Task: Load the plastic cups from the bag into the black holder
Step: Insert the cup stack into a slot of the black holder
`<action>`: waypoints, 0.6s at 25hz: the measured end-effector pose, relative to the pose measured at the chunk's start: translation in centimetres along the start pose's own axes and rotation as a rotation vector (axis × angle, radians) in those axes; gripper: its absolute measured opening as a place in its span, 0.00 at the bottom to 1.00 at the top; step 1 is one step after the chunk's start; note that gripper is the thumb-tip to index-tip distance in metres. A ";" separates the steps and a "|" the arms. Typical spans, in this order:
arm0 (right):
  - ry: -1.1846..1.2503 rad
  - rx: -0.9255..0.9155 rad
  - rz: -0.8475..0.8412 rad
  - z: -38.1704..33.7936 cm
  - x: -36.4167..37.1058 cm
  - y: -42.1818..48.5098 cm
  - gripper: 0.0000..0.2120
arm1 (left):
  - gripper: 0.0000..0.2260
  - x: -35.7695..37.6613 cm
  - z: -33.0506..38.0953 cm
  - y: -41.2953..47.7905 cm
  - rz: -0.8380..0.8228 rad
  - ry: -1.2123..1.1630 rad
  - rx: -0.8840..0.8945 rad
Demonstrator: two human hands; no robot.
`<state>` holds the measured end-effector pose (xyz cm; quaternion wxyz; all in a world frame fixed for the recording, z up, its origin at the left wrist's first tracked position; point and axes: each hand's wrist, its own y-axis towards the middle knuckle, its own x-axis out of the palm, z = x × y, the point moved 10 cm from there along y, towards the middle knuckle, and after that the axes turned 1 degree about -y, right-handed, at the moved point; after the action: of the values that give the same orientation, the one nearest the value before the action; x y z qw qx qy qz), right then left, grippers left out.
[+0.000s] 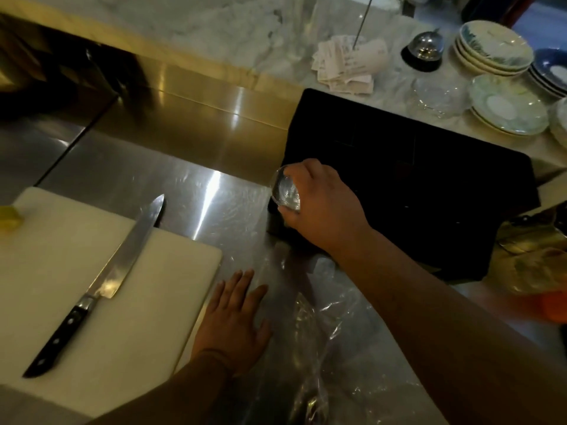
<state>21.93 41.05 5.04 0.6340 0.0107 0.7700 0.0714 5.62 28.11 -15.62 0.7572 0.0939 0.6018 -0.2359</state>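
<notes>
A stainless steel bench [171,179] in a dim kitchen runs up to a marble counter [214,32] along its far edge. Toward the bench's right side sits the black holder [414,167], a dark block whose openings are lost in shadow. The right hand [325,204] reaches to the holder's near left corner, fingers curled around a clear plastic cup [287,191] held tilted on its side, probably to line it up for loading; whether it is one cup or a stack cannot be told. The left hand [236,320] lies flat near the front edge, fingers spread and holding nothing, just beside the crumpled clear bag [331,332], seemingly to steady it. The bag lies under the right forearm, so cups have a short path to the holder. At the left front corner a white cutting board [92,286] carries a long knife [104,280], its blade tip overhanging the board's far edge toward open steel. Stacked plates [494,47], a service bell [425,50] and spiked receipts [346,65] crowd the counter behind the holder.
</notes>
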 end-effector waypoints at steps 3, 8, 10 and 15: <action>-0.050 0.039 -0.045 1.1 1.3 0.5 0.30 | 0.31 -0.3 -0.1 0.0 -0.001 0.005 -0.017; -0.116 0.044 -0.062 1.9 2.2 0.8 0.27 | 0.31 -0.6 0.0 0.0 0.007 0.018 -0.020; -0.145 0.031 -0.066 1.8 2.4 0.8 0.25 | 0.31 -0.6 0.0 0.0 0.013 0.020 -0.017; -0.120 0.015 -0.035 1.5 1.3 0.1 0.25 | 0.31 -0.3 0.0 0.0 0.035 0.039 -0.001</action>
<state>23.09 41.43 3.49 0.6800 0.0063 0.7312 0.0535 5.57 28.20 -15.35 0.7494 0.1087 0.6149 -0.2203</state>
